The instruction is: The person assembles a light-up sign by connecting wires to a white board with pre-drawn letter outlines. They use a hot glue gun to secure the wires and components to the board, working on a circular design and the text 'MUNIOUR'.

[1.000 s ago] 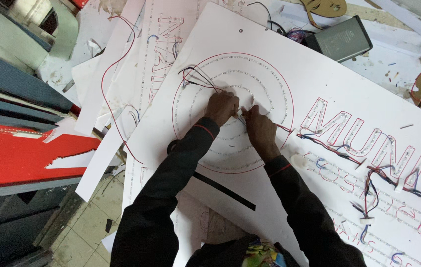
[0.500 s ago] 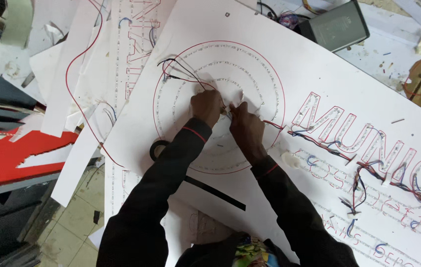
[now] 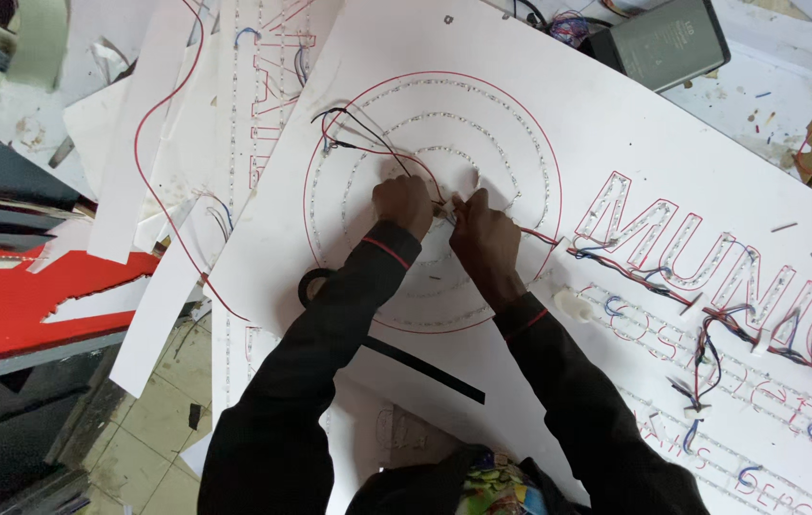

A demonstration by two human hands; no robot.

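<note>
My view had drifted rightward while both hands, left (image 3: 404,203) and right (image 3: 484,232), kept pinching thin red-and-black wires (image 3: 360,133) on the white ringed signboard (image 3: 520,114).

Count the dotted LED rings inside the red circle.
3 visible: outer dotted LED ring just inside the red wire circle, middle ring, inner ring around the hands, which may hide more.

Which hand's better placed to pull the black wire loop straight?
Left, probably. The left hand sits nearest the black wire loop, which runs toward it; the right hand is farther off.
</note>
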